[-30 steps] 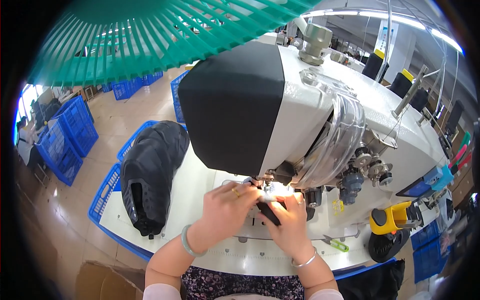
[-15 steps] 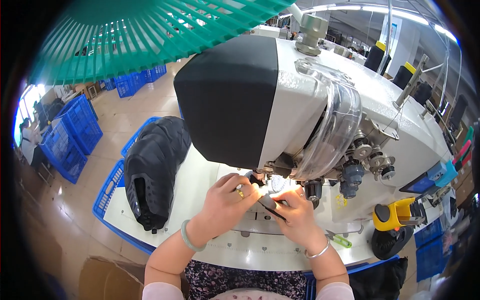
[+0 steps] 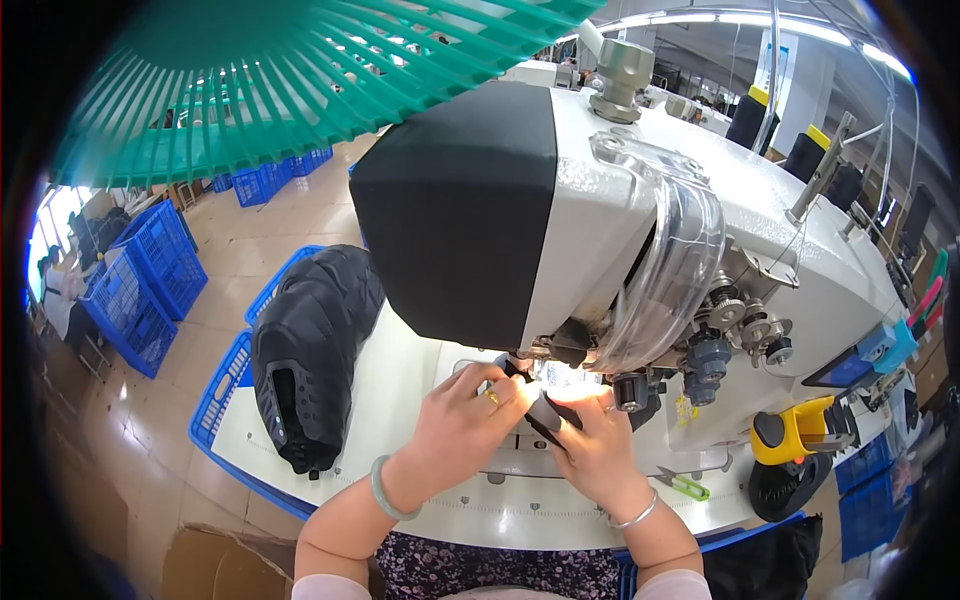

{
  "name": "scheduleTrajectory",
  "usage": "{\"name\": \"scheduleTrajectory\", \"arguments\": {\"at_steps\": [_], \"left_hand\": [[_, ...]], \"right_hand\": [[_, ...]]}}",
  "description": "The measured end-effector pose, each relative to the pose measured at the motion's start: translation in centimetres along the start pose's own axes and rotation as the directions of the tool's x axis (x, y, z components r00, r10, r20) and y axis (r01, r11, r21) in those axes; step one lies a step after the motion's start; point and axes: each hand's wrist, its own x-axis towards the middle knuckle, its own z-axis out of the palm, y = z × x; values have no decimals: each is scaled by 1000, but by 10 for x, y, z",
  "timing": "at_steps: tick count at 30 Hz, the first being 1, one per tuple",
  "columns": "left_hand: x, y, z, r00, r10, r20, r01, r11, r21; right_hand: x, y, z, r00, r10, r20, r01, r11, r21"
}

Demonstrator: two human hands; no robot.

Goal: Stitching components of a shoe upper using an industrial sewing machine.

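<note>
My left hand (image 3: 458, 425) and my right hand (image 3: 600, 448) are close together under the head of a large white and black sewing machine (image 3: 455, 215). Between them they pinch a black piece (image 3: 543, 412) that looks like a shoe upper, its edge held near the lit needle area. The needle and much of the piece are hidden by my fingers and the machine. To the left, a stack of nested black shoe uppers (image 3: 310, 350) lies on the white worktable (image 3: 480, 520).
Thread snips (image 3: 688, 487) with a green handle lie right of my right hand. Beyond them stands a yellow holder (image 3: 795, 430). A green fan guard (image 3: 300, 100) hangs at upper left. Blue crates (image 3: 160, 255) stand on the floor, and a person sits at far left.
Both hands have shifted slightly with the black piece, and my right fingers now lie more closely over it. The whole view has moved a little.
</note>
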Motion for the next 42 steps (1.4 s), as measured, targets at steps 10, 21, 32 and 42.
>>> {"name": "scheduleTrajectory", "arguments": {"at_steps": [10,21,32,42], "left_hand": [[2,9,-5,1000,-20,-18,20,1000,20],[-6,5,6,976,-203,-74,191,971,-141],[-4,12,5,997,-68,-40,68,998,2],[-4,14,3,992,-103,-67,103,995,-1]], "right_hand": [[-9,1,10,990,-14,-142,20,999,43],[0,-4,6,981,-66,-183,55,996,-65],[-5,-2,12,981,-72,-179,55,994,-99],[-7,-16,9,983,67,-172,-58,997,55]]}}
